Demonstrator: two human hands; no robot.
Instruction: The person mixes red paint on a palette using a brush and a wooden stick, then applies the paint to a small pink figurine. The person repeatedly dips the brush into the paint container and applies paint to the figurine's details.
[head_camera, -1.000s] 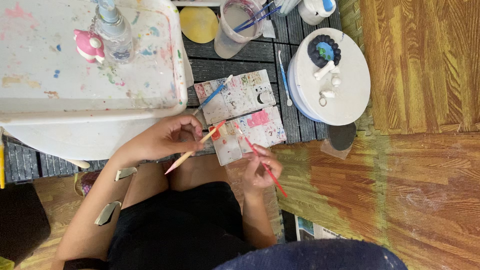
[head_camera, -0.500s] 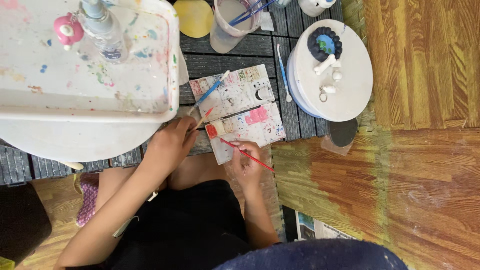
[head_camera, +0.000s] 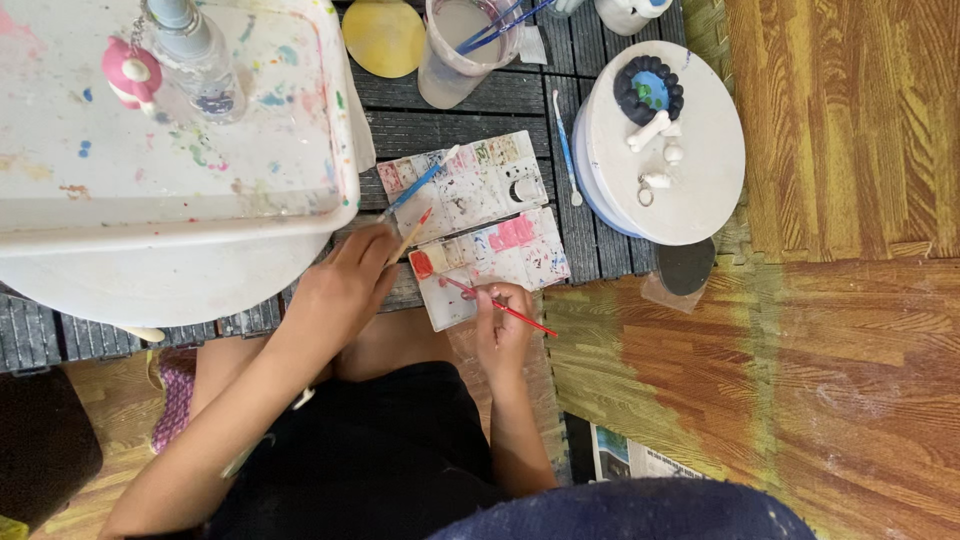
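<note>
A white paint palette (head_camera: 500, 190) lies open on the dark slatted mat, its wells smeared with pink, red and blue. My right hand (head_camera: 503, 325) grips a thin red brush (head_camera: 520, 316) whose tip rests in a well at the palette's lower left. My left hand (head_camera: 345, 280) sits at the palette's left edge, holding a wooden-handled brush (head_camera: 412, 234) with a red tip that points up and right. A blue-handled brush (head_camera: 418, 184) lies across the upper half of the palette just past my left fingers; whether they hold it is unclear.
A paint-splattered white tub (head_camera: 300, 215) with a clear bottle (head_camera: 195, 55) and a pink charm (head_camera: 132, 72) stands left. Behind the palette are a yellow disc (head_camera: 385, 35) and a cup of brushes (head_camera: 460, 50). A round white stand (head_camera: 690, 190) with clay pieces is right.
My left hand has moved up to the palette's edge and its wooden brush now points up and right. My right hand has brought the red brush tip into a lower-left well.
</note>
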